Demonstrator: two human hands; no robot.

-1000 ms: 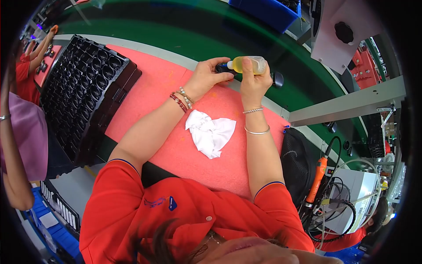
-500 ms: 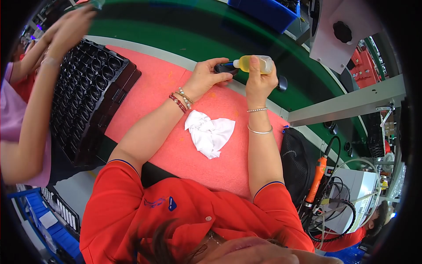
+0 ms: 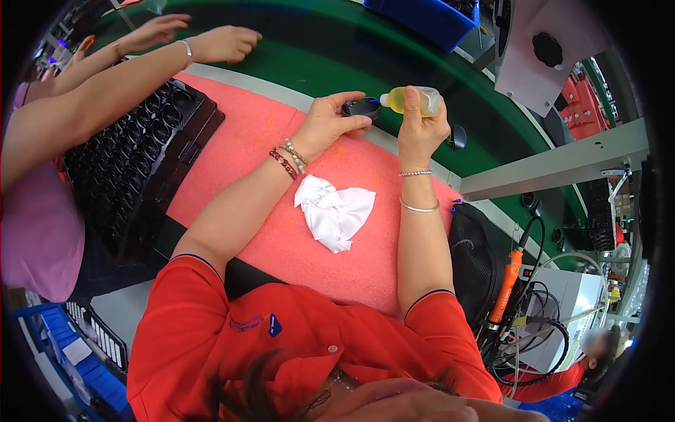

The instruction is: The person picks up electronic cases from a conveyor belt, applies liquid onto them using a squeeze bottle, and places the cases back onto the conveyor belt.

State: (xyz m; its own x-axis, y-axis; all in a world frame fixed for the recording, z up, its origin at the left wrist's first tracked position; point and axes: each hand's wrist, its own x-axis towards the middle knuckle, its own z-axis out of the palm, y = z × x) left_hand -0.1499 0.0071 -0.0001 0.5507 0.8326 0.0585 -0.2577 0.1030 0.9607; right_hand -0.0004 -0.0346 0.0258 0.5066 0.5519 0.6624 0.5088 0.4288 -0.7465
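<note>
Between the thumb and fingers of my left hand [image 3: 329,121] is a small black rounded part [image 3: 363,108], held near the far edge of the pink mat. My right hand [image 3: 423,130] is closed around a clear squeeze bottle [image 3: 415,101] of yellow liquid. The bottle lies nearly sideways, its narrow tip pointing left at the rim of the black part; whether they touch I cannot tell. A crumpled white cloth [image 3: 335,212] rests on the pink mat [image 3: 246,165] between my forearms.
Beyond the mat runs a green conveyor belt [image 3: 295,42], with another black part [image 3: 458,136] right of my hand. At left, a co-worker's arms [image 3: 133,81] reach over a black cavity tray [image 3: 151,133]. An orange electric screwdriver [image 3: 508,287] and a black mesh bag [image 3: 472,243] are at right.
My right hand and the bottle have shifted slightly right, and the black part shows more openly. The co-worker's arms have swung right, over the conveyor.
</note>
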